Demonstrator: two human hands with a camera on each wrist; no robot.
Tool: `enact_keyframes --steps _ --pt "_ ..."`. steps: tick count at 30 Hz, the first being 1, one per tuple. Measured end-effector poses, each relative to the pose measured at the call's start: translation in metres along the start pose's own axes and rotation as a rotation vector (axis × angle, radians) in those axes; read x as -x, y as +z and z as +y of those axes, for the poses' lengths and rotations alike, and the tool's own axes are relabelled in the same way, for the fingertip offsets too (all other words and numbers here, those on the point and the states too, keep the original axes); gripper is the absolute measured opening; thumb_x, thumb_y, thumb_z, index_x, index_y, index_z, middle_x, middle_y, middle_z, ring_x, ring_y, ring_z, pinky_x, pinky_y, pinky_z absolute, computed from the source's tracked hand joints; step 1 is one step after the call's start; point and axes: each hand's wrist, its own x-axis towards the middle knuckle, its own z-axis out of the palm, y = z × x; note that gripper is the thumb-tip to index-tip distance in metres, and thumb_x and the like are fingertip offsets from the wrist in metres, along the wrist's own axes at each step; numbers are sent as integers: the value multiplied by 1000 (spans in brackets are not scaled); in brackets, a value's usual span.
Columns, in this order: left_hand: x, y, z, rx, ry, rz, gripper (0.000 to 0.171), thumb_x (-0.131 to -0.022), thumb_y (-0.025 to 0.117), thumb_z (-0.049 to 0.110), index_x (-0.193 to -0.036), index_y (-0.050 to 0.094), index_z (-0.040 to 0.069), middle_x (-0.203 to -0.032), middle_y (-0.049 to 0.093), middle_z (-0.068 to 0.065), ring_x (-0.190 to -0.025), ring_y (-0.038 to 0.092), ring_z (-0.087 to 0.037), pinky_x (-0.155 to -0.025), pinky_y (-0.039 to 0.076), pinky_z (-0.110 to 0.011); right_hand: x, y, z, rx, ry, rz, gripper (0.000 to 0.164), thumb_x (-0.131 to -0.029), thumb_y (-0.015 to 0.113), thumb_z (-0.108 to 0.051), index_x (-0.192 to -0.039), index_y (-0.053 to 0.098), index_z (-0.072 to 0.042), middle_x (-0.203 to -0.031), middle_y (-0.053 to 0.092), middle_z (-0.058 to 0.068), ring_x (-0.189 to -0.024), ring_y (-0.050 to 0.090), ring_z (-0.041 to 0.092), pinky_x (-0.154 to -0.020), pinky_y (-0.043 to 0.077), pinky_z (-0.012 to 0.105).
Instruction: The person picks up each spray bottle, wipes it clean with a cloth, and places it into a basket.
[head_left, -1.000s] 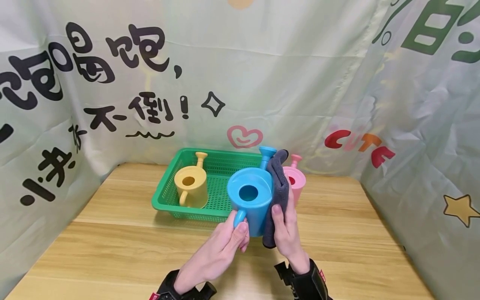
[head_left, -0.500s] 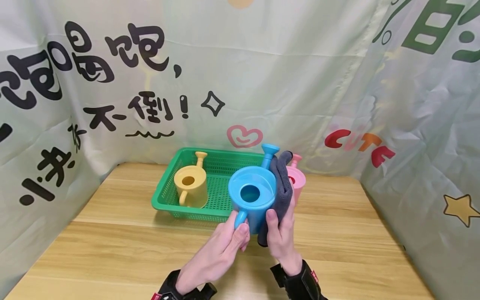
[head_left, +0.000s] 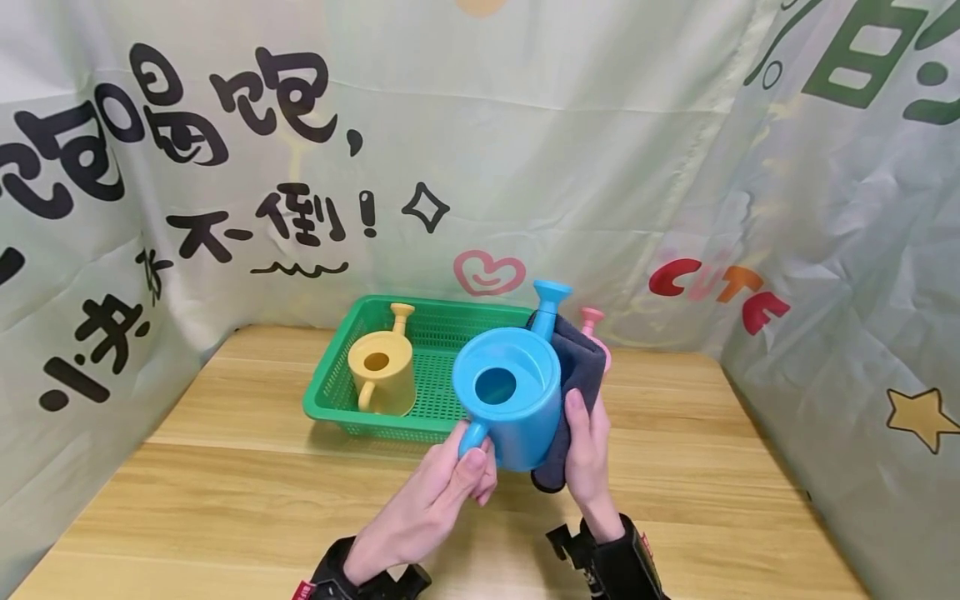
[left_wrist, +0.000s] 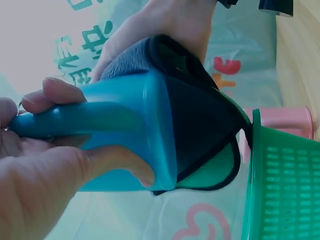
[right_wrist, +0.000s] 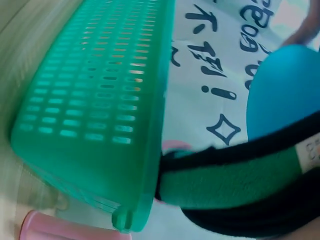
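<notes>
A blue watering can (head_left: 517, 425) is held up above the table, in front of a green basket. My left hand (head_left: 431, 504) grips its handle, fingers wrapped round and thumb along the body, as the left wrist view shows. With my right hand (head_left: 588, 462) I hold a dark grey cloth (head_left: 579, 358) against the can's right side. Black edging and a green face of the cloth (right_wrist: 225, 185) show in the right wrist view. My right fingers are mostly hidden behind the cloth; the thumb lies in front.
A yellow watering can (head_left: 393, 387) stands in the left part of the green basket (head_left: 324, 404). Right of the basket is a pink watering can (head_left: 592, 317), mostly hidden by the cloth. Printed fabric (head_left: 600, 167) hangs round the wooden table (head_left: 697, 467).
The cloth has gone from a narrow fold to a wider spread along the can's side. My right hand moved slightly right, the can's spout shifted up and right, and the pink can became more covered.
</notes>
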Motion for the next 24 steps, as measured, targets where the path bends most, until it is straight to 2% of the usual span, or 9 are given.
enact_keyframes --steps 3,6,9,13,16,21,24 --pt "0 -4 1 48 8 -17 21 -107 23 -4 -96 38 5 -72 41 -6 -69 47 -8 -67 44 -21 0 -6 -3 -17 109 40 41 -106 37 -19 -141 50 -1 -122 64 -9 -109 59 9 -97 46 19" --pt "0 -9 3 124 20 -31 25 -108 19 0 -93 38 3 -70 39 -9 -66 47 -15 -63 43 -25 -2 -11 -6 -81 203 17 38 -108 35 -24 -137 53 -8 -118 63 -7 -106 58 11 -94 47 22" --pt "-1 -14 4 233 43 -52 28 -109 14 4 -91 35 0 -69 35 -12 -64 45 -21 -59 42 -30 -3 -16 -10 -127 309 -11 36 -108 33 -33 -135 53 -18 -117 61 -7 -105 56 11 -94 46 24" --pt "-3 -19 4 339 50 -48 30 -110 11 6 -90 32 -2 -68 31 -13 -61 43 -24 -58 40 -34 -3 -20 -16 -118 401 -43 40 -107 31 -43 -138 50 -25 -122 58 -9 -112 54 10 -98 43 24" --pt "-4 -20 2 306 32 16 30 -110 13 6 -88 32 -2 -66 30 -13 -58 44 -24 -55 41 -35 -2 -22 -18 -127 413 -75 42 -108 28 -45 -140 47 -26 -125 58 -10 -114 55 10 -99 44 26" --pt "-5 -21 -2 131 -47 190 29 -111 21 7 -87 35 -1 -64 33 -13 -52 50 -20 -51 42 -31 -1 -26 -16 -243 378 -159 40 -109 22 -45 -139 43 -29 -123 56 -13 -112 54 7 -100 44 25" --pt "-4 -21 -4 122 -110 259 28 -112 27 10 -88 36 -2 -64 33 -14 -50 48 -17 -51 43 -27 0 -28 -15 -311 385 -217 40 -110 18 -45 -140 40 -32 -122 53 -16 -113 51 5 -100 42 24"
